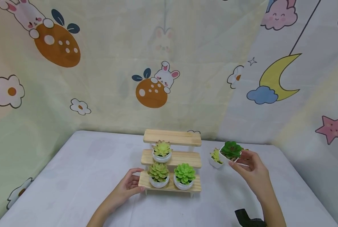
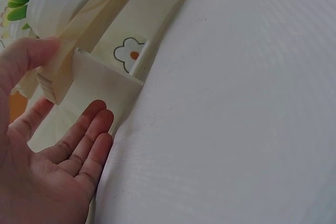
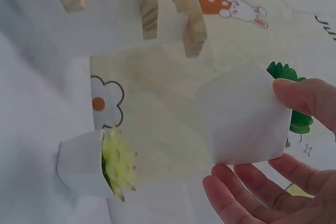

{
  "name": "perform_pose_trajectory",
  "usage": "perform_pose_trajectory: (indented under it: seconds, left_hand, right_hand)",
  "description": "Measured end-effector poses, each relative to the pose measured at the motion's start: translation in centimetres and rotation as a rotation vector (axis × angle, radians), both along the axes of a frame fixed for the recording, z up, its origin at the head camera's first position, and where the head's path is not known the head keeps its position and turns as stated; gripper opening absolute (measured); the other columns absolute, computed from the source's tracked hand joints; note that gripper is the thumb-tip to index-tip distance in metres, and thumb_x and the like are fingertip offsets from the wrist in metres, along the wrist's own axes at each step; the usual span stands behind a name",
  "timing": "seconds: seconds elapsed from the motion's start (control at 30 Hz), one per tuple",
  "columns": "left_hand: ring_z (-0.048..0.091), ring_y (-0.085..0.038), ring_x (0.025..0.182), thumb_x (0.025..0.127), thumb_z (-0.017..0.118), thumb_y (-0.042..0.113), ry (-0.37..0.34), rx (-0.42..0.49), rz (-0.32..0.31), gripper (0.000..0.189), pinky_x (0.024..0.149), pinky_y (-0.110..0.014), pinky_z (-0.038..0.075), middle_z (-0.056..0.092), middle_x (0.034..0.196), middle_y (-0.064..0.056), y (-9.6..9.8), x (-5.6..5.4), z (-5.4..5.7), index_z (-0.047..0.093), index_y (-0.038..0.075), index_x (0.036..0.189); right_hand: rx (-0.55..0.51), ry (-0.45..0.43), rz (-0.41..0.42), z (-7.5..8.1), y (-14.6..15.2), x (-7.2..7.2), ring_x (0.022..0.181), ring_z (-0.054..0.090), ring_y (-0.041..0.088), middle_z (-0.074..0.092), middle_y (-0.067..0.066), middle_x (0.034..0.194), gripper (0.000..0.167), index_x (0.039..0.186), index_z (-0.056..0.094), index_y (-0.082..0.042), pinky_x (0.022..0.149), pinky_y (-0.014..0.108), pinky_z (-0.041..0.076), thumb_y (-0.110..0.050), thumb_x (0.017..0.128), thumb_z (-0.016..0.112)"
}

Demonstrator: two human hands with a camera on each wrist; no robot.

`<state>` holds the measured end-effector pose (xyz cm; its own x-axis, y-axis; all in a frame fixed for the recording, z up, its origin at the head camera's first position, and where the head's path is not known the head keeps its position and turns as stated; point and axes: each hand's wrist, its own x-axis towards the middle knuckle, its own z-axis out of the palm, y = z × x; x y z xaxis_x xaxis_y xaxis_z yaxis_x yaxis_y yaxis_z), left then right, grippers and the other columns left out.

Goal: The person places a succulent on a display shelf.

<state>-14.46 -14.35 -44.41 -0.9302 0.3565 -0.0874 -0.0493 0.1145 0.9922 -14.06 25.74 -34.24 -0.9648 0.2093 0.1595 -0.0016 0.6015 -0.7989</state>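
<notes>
A three-step wooden plant stand (image 1: 175,137) stands mid-table. My left hand (image 1: 126,187) pinches the left end of its lowest board (image 2: 65,61) between thumb and index finger; the other fingers extend loosely below. My right hand (image 1: 255,168) holds a dark green succulent (image 1: 231,150) in a white angular pot (image 3: 244,116), raised and tilted, right of the stand. Just left of it, a yellow-green succulent (image 1: 215,155) in a small white pot (image 3: 81,163) stands on the table. On the stand, a pale succulent (image 1: 162,148) occupies the middle step; two green succulents (image 1: 185,173) share the lowest.
White cloth covers the table (image 1: 80,170). Behind it hangs a printed curtain (image 1: 109,94) with rabbits, flowers and a moon. A black strap (image 1: 249,219) shows by my right wrist at the bottom edge.
</notes>
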Motion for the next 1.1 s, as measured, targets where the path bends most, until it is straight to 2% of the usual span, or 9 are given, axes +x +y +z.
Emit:
perform_pose_trajectory:
  seconds: [0.07,0.13,0.2,0.27,0.33,0.57,0.7,0.8,1.1]
  left_hand:
    - [0.054,-0.022,0.102,0.085,0.068,0.018,-0.001,0.0,0.0,0.066,0.083,-0.025,0.05,0.053,0.116,-0.016,0.0,0.1,0.0,0.03,0.013,0.139]
    - [0.054,-0.022,0.102,0.085,0.068,0.019,-0.003,-0.002,0.003,0.066,0.083,-0.025,0.05,0.053,0.116,-0.016,0.0,0.1,0.0,0.03,0.013,0.139]
    - [0.054,-0.022,0.102,0.084,0.068,0.019,-0.003,-0.004,0.009,0.066,0.082,-0.025,0.05,0.053,0.116,-0.017,0.0,0.1,0.0,0.031,0.014,0.139]
    - [0.054,-0.023,0.102,0.084,0.068,0.018,-0.004,-0.002,0.009,0.066,0.082,-0.026,0.05,0.052,0.116,-0.017,0.0,0.2,0.0,0.031,0.014,0.139]
    - [0.054,-0.023,0.102,0.085,0.068,0.018,-0.005,-0.001,0.006,0.066,0.082,-0.026,0.05,0.052,0.116,-0.017,-0.1,0.2,0.0,0.031,0.014,0.139]
    - [0.054,-0.022,0.103,0.085,0.068,0.018,-0.005,0.003,0.004,0.066,0.083,-0.025,0.05,0.053,0.116,-0.016,-0.1,0.1,-0.1,0.031,0.014,0.138]
    - [0.054,-0.022,0.104,0.084,0.069,0.018,-0.008,0.005,0.006,0.066,0.083,-0.025,0.05,0.053,0.116,-0.017,0.0,0.1,-0.1,0.031,0.015,0.138]
    - [0.054,-0.022,0.103,0.084,0.069,0.018,-0.006,0.003,0.006,0.066,0.083,-0.025,0.05,0.053,0.116,-0.016,0.1,0.0,-0.1,0.031,0.015,0.138]
    - [0.054,-0.022,0.103,0.084,0.068,0.019,-0.014,-0.008,0.013,0.066,0.083,-0.025,0.049,0.053,0.115,-0.016,0.1,0.1,0.1,0.031,0.014,0.138]
  right_hand:
    - [-0.003,0.002,0.025,-0.3,-0.7,-0.3,0.091,0.051,-0.01,0.051,0.009,0.123,0.068,0.135,0.038,-0.009,0.073,0.007,0.045,-0.041,0.083,0.068]
    - [-0.022,0.009,0.062,-0.8,-1.1,-0.8,0.096,0.056,0.001,0.052,0.01,0.122,0.067,0.134,0.039,-0.01,0.077,0.016,0.05,-0.041,0.082,0.069]
    - [-0.043,0.057,0.079,-2.1,-1.3,-1.7,0.097,0.059,0.008,0.054,0.009,0.119,0.064,0.132,0.043,-0.013,0.075,0.019,0.052,-0.038,0.08,0.072]
    - [-0.05,0.073,0.116,-2.7,-1.7,-2.3,0.099,0.06,0.016,0.055,0.01,0.117,0.063,0.131,0.045,-0.013,0.076,0.023,0.053,-0.037,0.08,0.073]
    - [-0.067,0.109,0.152,-3.4,-2.0,-2.9,0.098,0.06,0.018,0.057,0.01,0.114,0.061,0.13,0.047,-0.012,0.073,0.021,0.053,-0.033,0.079,0.074]
    - [-0.053,0.045,0.23,-0.4,-5.6,-1.9,0.107,0.057,0.028,0.058,0.013,0.118,0.066,0.131,0.046,-0.007,0.085,0.024,0.05,-0.039,0.08,0.072]
    - [-0.023,0.023,0.248,-0.1,-6.7,-2.2,0.109,0.056,0.026,0.058,0.013,0.121,0.064,0.132,0.047,-0.007,0.09,0.033,0.049,-0.037,0.08,0.072]
    - [-0.004,0.044,0.273,-0.4,-7.1,-2.7,0.108,0.056,0.025,0.059,0.012,0.12,0.062,0.13,0.049,-0.007,0.09,0.04,0.048,-0.035,0.08,0.073]
    - [0.029,0.059,0.35,-0.2,-8.7,-3.5,0.107,0.057,0.024,0.061,0.011,0.116,0.061,0.129,0.051,-0.006,0.089,0.041,0.048,-0.033,0.079,0.074]
